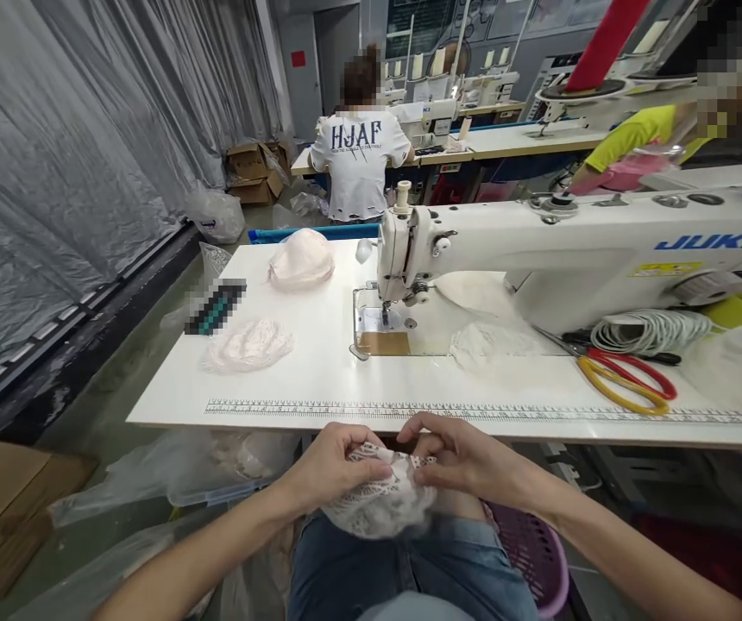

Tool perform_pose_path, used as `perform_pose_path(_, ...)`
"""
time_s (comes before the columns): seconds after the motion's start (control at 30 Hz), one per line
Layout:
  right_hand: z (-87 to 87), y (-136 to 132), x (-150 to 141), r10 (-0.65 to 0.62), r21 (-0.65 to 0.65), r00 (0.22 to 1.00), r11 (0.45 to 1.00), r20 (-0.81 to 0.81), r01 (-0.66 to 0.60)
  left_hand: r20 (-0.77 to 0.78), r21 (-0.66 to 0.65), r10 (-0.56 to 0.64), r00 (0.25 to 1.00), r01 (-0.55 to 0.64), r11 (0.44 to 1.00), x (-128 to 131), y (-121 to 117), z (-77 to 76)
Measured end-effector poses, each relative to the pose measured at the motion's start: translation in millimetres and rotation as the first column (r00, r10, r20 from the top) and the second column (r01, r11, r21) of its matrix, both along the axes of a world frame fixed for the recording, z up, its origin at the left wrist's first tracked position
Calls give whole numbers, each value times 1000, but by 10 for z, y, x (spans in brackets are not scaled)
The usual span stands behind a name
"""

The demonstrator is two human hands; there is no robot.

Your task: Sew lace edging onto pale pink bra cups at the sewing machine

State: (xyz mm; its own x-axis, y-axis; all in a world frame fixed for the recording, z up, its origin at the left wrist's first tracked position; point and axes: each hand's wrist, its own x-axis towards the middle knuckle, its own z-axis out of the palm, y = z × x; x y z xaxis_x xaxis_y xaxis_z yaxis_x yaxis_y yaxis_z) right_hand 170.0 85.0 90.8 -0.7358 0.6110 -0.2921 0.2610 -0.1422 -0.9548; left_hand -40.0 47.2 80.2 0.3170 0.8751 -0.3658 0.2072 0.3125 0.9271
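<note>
A white lace piece point(377, 509) hangs between my two hands, over my lap and just off the front edge of the table. My left hand point(345, 466) pinches its upper left edge, thumb on top. On the other side, the thumb and fingers of my right hand point(452, 457) close on its right edge. The lower part of the lace is smeared by motion. Beyond my hands stands a white sewing machine point(403, 250), with its presser foot point(385, 317) above the metal plate.
On the table point(170, 397) lie a pale pink cup-shaped piece point(303, 259), a lace piece point(248, 345), scissors point(623, 384) and a coil of white cord point(649, 330). A purple basket point(549, 561) stands beside my right leg. Cardboard boxes point(15, 500) sit at left. A person point(361, 164) sits ahead.
</note>
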Motion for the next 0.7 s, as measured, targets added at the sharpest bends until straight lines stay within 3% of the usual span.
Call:
perform_pose_path(0.17,-67,52,52,10,166,999,986,47,-17,-96,41,29,995,-25,999,16,93,-28)
perform_pose_path(0.33,-133,128,37,-11,156,996,988,92,-3,-198,107,23,980,-2,994,-12,170,-28)
perform_pose_path(0.47,-106,197,2,-29,309,985,951,168,-24,-320,194,27,947,37,980,-56,267,57)
perform_pose_path(0.6,-72,349,-84,-68,389,983,921,170,-4,-363,245,19,931,75,967,-152,524,166)
perform_pose_path(0.7,-116,560,-207,-93,407,987,913,133,31,-369,303,-35,929,156,940,-261,882,231)
